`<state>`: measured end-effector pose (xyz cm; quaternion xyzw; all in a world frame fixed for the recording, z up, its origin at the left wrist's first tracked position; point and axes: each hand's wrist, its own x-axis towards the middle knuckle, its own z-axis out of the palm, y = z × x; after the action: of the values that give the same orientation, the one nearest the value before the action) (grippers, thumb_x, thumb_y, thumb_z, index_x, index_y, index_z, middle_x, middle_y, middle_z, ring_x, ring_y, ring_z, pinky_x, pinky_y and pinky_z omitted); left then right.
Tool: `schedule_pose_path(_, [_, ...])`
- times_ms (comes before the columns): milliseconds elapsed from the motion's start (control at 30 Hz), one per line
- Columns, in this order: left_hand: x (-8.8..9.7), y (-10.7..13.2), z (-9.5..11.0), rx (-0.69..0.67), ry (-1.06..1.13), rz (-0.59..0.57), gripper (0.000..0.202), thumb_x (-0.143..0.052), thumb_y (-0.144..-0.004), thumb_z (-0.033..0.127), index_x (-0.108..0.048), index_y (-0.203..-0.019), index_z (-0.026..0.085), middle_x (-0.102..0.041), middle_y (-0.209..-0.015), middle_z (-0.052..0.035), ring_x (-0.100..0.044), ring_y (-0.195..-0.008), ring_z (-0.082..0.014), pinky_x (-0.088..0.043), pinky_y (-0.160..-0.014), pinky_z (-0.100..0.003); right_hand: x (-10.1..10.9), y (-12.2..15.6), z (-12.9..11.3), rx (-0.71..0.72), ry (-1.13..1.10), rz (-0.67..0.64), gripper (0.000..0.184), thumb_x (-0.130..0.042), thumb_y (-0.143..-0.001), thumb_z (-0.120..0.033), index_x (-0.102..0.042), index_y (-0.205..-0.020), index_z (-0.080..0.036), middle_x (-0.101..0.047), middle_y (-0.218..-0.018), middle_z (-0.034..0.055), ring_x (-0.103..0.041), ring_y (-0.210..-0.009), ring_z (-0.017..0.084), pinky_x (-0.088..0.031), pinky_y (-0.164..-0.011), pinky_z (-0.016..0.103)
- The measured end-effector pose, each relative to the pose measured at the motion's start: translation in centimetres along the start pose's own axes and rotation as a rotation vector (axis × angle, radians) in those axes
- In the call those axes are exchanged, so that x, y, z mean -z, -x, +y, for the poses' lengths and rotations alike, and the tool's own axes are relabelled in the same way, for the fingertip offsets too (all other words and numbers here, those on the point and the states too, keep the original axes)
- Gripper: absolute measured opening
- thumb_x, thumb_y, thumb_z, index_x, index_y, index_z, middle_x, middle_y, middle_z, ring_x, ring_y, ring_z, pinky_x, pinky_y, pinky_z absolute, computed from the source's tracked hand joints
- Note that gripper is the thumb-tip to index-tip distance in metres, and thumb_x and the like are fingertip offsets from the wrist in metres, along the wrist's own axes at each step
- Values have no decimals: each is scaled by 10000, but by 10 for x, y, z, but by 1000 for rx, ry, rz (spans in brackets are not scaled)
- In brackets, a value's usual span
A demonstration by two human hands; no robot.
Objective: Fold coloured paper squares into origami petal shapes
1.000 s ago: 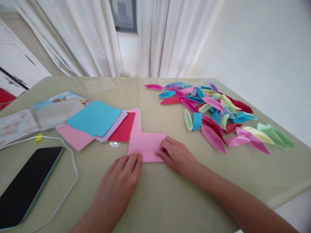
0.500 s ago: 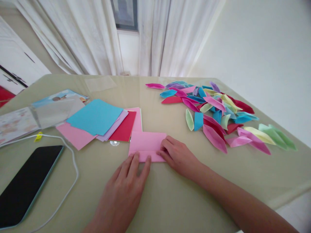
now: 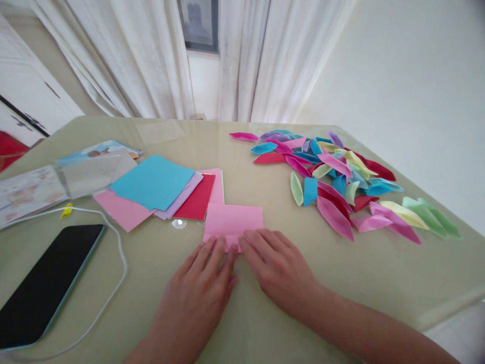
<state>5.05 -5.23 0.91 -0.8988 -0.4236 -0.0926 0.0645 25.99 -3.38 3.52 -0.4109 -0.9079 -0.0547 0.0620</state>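
Observation:
A pink sheet of paper lies before me on the table, with a strip folded up along its near edge. My left hand rests on the left part of that strip, fingers stretched out and slightly apart. Bent fingers of my right hand press together on the strip near its middle, close to the left fingertips. The right end of the near edge is hidden under this hand. Just behind the sheet is a stack of coloured paper: blue, lilac, red and pink.
Many folded paper pieces in several colours are heaped at the right. On the left lie a black-screened phone, a white cable with a yellow tag, and printed packets. Curtains hang behind the table.
My right hand has slid left along the folded strip, from the sheet's right edge to near its middle, beside my left fingers. The left hand stays on the strip. The view shifts slightly.

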Motion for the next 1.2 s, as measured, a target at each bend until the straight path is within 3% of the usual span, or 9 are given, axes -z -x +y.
schedule_pose_path(133, [0,0,2,18,24,-12,411,-464,-1011,193,-692,-1352,176,-642,-1481,-132,-581,-1385,-345,-554,-1079,-498,-5,20,-30,77,132,73,436,-577,-922,-119,-639,-1332,16,-699,-1332,242,-673,-1187,344,-562,-916,437])
schedule_pose_path(300, [3,1,-2,35,29,-37,426,-483,-1015,228,-655,-1403,191,-616,-1514,-119,-598,-1368,-337,-573,-1043,-494,-2,34,-35,-18,234,-9,366,-640,-841,-129,-755,-1168,-9,-745,-1217,274,-749,-1058,356,-596,-771,422])
schedule_pose_path(467, [4,2,-13,-7,43,-33,426,-517,-998,212,-651,-1402,198,-631,-1496,-121,-642,-1313,-335,-593,-1001,-491,10,25,-23,-127,198,54,100,-700,-871,-189,-771,-826,-135,-789,-808,137,-697,-641,263,-488,-561,391])
schedule_pose_path(533, [1,3,-14,-16,51,-26,431,-514,-998,210,-642,-1409,196,-627,-1499,-124,-637,-1319,-341,-593,-997,-499,11,20,-18,-138,146,130,175,-704,-894,-201,-701,-720,-186,-691,-631,51,-630,-574,233,-444,-557,390])
schedule_pose_path(733, [-6,6,-15,-52,76,-32,427,-541,-985,201,-642,-1400,179,-616,-1511,-133,-601,-1365,-355,-574,-1018,-521,-1,17,-26,17,86,99,212,-663,-986,-286,-731,-1055,-98,-758,-1004,130,-666,-856,259,-459,-659,392])
schedule_pose_path(867, [1,6,-36,-83,150,-65,403,-580,-980,231,-665,-1373,256,-621,-1515,-77,-644,-1313,-311,-559,-1034,-487,-6,22,-30,8,87,73,221,-665,-989,-310,-731,-1050,-108,-756,-1082,152,-661,-890,273,-463,-665,400])
schedule_pose_path(967, [12,5,-61,-68,156,-49,244,-572,-1010,317,-764,-1161,329,-704,-1402,-13,-702,-1197,-288,-574,-946,-464,-7,24,-29,28,89,82,169,-714,-951,-292,-724,-992,-128,-752,-1099,156,-656,-903,279,-457,-664,398])
schedule_pose_path(1100, [16,-5,-76,115,15,105,464,-498,-1056,411,-681,-674,221,-734,-750,-62,-705,-772,-285,-534,-773,-466,-10,19,-17,87,74,91,86,-693,-958,-216,-697,-896,-155,-746,-938,108,-635,-790,242,-407,-638,372])
schedule_pose_path(1200, [6,-16,-66,123,152,259,303,-521,-1060,322,-698,-845,202,-741,-905,-74,-690,-888,-248,-523,-861,-410,-9,12,0,101,-6,89,168,-655,-987,-173,-666,-820,-180,-693,-772,37,-607,-704,195,-367,-638,348])
